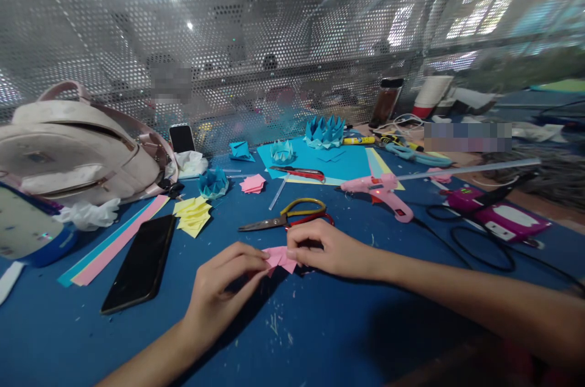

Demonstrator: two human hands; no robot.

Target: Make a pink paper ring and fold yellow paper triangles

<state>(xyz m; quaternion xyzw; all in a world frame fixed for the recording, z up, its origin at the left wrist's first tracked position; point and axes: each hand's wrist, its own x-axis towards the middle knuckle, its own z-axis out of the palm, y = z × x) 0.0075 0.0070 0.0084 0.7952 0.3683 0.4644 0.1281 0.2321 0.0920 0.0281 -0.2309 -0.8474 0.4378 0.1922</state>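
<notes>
Craft workbench, shared workshop. Blue table (320,338) strewn: scissors (286,216) centre, pink glue gun (384,191) right of scissors, folded blue paper crowns (324,131) behind, perforated metal screen (228,39) beyond.

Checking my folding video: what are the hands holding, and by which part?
Both the left hand and right hand pinch a small pink paper piece by its opposite ends.

We work at a blue table (320,338) flecked with paper scraps. On it lie a black phone (141,262), yellow squares (192,215), pink squares (253,183), long paper strips (114,242), scissors (287,214), a pink glue gun (381,191), a light blue sheet (320,161), and what may be a pale backpack (77,152).
</notes>
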